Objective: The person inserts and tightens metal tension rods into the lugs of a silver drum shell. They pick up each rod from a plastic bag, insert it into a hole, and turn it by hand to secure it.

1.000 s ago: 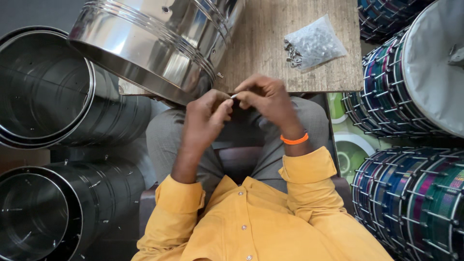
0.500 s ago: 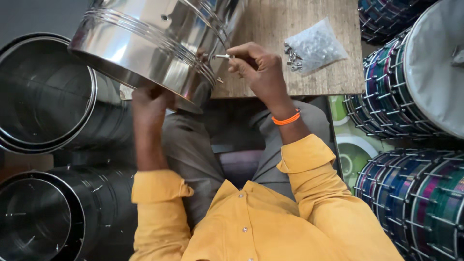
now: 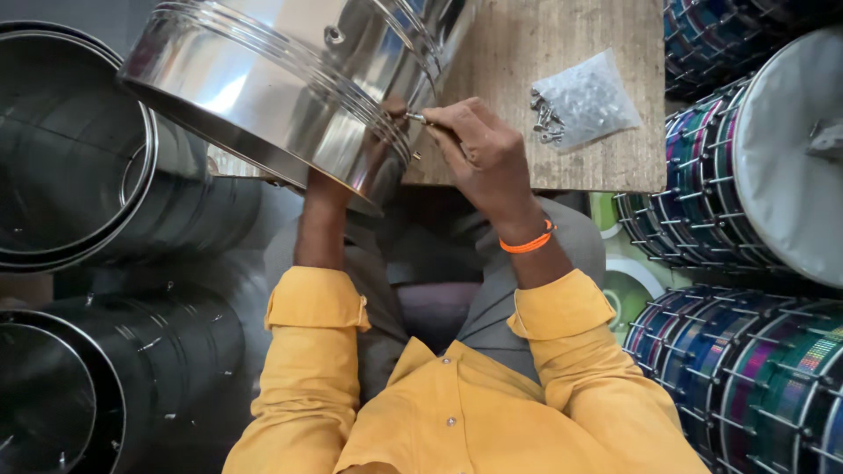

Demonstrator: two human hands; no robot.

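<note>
Pinching a small metal screw [image 3: 414, 116] against the ribbed wall of the shiny steel drum shell [image 3: 263, 79], the right hand [image 3: 483, 158] works at the wooden worktop's [image 3: 544, 53] front-left corner. The left hand [image 3: 327, 189] props the tilted shell from beneath, its grip hidden. The screw could slip off the slick curved steel and drop into the lap, away from the clear bag of screws [image 3: 584, 107].

I see a shiny steel drum shell [image 3: 290, 88], ribbed near its rim, tilted with its lower edge off the table [image 3: 571, 167]. A small metal screw [image 3: 415, 117] touches its outer wall, pointing sideways.
</note>
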